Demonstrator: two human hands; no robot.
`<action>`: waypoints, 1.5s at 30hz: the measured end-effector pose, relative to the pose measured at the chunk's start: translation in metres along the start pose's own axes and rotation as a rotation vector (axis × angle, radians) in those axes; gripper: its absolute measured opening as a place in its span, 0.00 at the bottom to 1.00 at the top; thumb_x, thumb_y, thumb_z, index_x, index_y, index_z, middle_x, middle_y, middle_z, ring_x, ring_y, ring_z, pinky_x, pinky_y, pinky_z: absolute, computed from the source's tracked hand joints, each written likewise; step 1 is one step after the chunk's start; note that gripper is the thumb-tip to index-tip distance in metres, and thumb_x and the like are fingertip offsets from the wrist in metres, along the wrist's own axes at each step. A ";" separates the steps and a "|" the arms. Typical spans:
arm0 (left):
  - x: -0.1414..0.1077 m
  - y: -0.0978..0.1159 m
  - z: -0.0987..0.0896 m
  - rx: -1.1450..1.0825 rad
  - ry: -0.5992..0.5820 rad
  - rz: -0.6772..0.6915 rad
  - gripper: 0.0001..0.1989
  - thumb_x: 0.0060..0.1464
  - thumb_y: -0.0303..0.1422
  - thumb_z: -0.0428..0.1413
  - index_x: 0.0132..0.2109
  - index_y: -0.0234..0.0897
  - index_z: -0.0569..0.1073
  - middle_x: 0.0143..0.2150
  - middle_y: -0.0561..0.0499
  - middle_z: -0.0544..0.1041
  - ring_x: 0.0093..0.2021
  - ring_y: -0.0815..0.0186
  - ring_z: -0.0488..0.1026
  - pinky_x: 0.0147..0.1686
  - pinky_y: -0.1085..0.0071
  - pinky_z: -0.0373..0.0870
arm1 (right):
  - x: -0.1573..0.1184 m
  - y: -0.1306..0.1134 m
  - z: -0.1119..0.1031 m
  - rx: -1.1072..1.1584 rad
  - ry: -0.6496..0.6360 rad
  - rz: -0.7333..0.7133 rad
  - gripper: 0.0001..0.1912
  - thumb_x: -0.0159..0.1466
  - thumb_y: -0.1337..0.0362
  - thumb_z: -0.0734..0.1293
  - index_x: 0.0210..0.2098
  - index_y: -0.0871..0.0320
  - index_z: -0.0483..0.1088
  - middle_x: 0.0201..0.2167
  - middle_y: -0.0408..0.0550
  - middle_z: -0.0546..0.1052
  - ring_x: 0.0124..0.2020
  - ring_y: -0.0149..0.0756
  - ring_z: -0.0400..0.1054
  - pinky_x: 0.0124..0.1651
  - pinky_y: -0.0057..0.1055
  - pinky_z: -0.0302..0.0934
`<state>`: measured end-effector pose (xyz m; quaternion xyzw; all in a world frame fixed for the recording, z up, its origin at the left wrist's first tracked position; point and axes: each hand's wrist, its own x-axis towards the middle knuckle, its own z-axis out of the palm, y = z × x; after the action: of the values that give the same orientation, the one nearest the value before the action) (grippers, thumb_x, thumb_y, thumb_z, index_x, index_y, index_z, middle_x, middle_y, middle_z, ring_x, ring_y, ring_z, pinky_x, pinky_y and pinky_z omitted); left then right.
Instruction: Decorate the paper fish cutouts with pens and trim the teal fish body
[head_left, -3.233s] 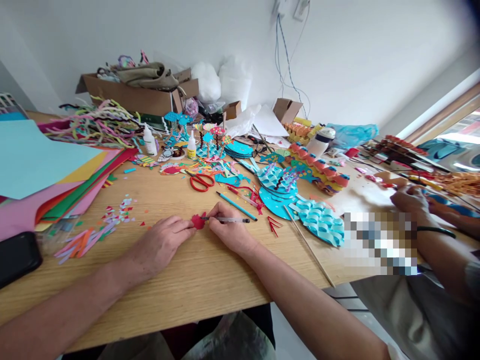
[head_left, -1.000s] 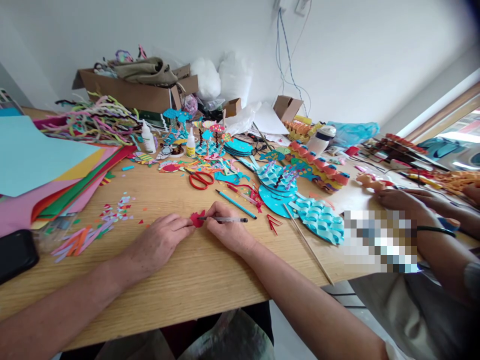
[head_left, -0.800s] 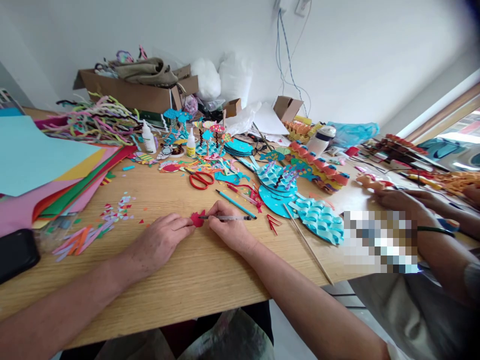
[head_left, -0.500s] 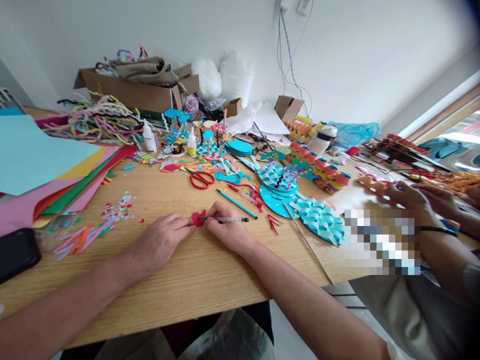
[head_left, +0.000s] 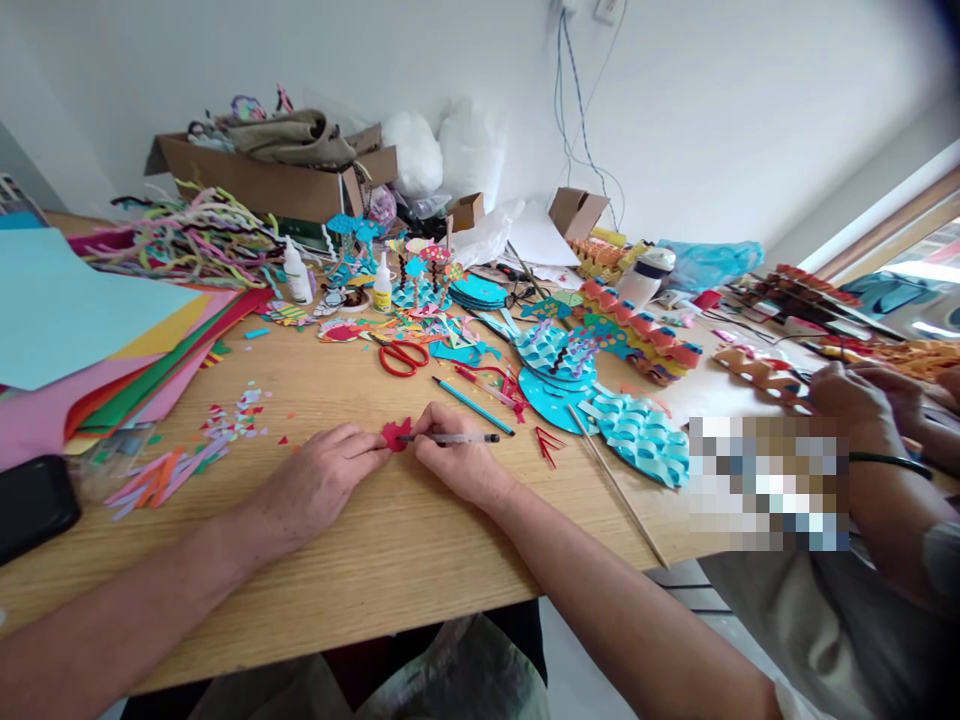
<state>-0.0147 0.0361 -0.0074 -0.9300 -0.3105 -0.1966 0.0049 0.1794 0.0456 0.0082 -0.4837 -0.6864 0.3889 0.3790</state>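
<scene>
A small red paper cutout (head_left: 396,436) with a jagged edge lies flat on the wooden table in front of me. My left hand (head_left: 334,468) rests beside it, fingers together, its fingertips pinning the cutout's left edge. A slim pen (head_left: 469,438) with a clear barrel and dark end is gripped in my right hand (head_left: 456,462). The pen's tip meets the right side of the cutout. Just beyond lie a blue pencil or pen (head_left: 472,406) and red-handled scissors (head_left: 401,357). Folded red strips (head_left: 549,445) are to the right of my right hand.
Coloured sheets (head_left: 90,310) and a black phone (head_left: 37,508) are at left, with paper scraps (head_left: 232,420) nearby. Glue bottles (head_left: 298,272) stand farther back. At right are a blue woven paper piece (head_left: 637,435), a wooden stick (head_left: 619,488) and another person's hands (head_left: 855,400).
The other person's hands have shifted slightly right, uncovering more of the orange wavy strip. My hands, the pen and the red cutout look nearly the same.
</scene>
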 end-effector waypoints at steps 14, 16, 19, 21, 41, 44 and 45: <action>0.000 0.000 0.000 0.027 -0.016 -0.001 0.16 0.58 0.21 0.42 0.46 0.34 0.72 0.45 0.46 0.74 0.44 0.61 0.69 0.44 0.62 0.70 | 0.000 0.000 0.000 0.080 0.012 0.011 0.04 0.49 0.72 0.58 0.21 0.57 0.60 0.17 0.36 0.63 0.18 0.25 0.53 0.21 0.23 0.47; -0.001 0.000 0.001 0.028 -0.007 0.005 0.17 0.58 0.20 0.42 0.47 0.34 0.72 0.45 0.46 0.74 0.45 0.61 0.69 0.44 0.62 0.70 | 0.001 0.001 0.000 0.059 0.003 0.009 0.04 0.49 0.72 0.58 0.21 0.57 0.60 0.17 0.36 0.63 0.18 0.25 0.53 0.21 0.23 0.47; -0.001 -0.001 0.002 0.025 -0.010 0.010 0.16 0.58 0.21 0.42 0.47 0.33 0.72 0.45 0.45 0.74 0.45 0.60 0.68 0.44 0.61 0.70 | 0.001 0.003 0.000 0.034 0.002 -0.008 0.04 0.49 0.72 0.58 0.22 0.57 0.60 0.17 0.36 0.63 0.18 0.25 0.53 0.22 0.23 0.47; -0.001 -0.001 0.002 0.022 -0.012 0.011 0.16 0.58 0.21 0.43 0.47 0.33 0.72 0.45 0.45 0.74 0.44 0.60 0.68 0.43 0.61 0.71 | 0.001 0.005 0.001 0.024 0.007 -0.024 0.04 0.49 0.72 0.58 0.22 0.57 0.60 0.17 0.36 0.63 0.18 0.25 0.53 0.21 0.23 0.47; -0.001 0.000 0.002 0.013 0.016 0.017 0.16 0.58 0.20 0.42 0.46 0.33 0.72 0.44 0.45 0.75 0.44 0.61 0.68 0.42 0.62 0.71 | -0.001 0.001 -0.002 0.080 0.023 0.014 0.04 0.48 0.71 0.58 0.21 0.57 0.59 0.16 0.35 0.61 0.18 0.25 0.52 0.21 0.23 0.46; -0.001 -0.001 0.002 0.013 0.020 0.015 0.16 0.58 0.20 0.43 0.47 0.33 0.72 0.45 0.45 0.75 0.45 0.61 0.68 0.43 0.63 0.71 | 0.000 0.001 -0.002 0.106 0.037 0.009 0.04 0.48 0.71 0.58 0.21 0.57 0.59 0.16 0.35 0.61 0.18 0.25 0.53 0.21 0.24 0.46; -0.001 -0.001 0.002 0.013 0.019 0.015 0.16 0.58 0.20 0.43 0.47 0.33 0.72 0.45 0.45 0.75 0.45 0.61 0.68 0.43 0.63 0.70 | 0.000 0.001 -0.002 0.101 0.035 0.007 0.04 0.48 0.71 0.58 0.21 0.57 0.59 0.16 0.35 0.61 0.18 0.25 0.53 0.21 0.24 0.46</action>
<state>-0.0147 0.0365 -0.0100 -0.9304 -0.3047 -0.2033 0.0153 0.1817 0.0463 0.0078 -0.4730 -0.6574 0.4160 0.4135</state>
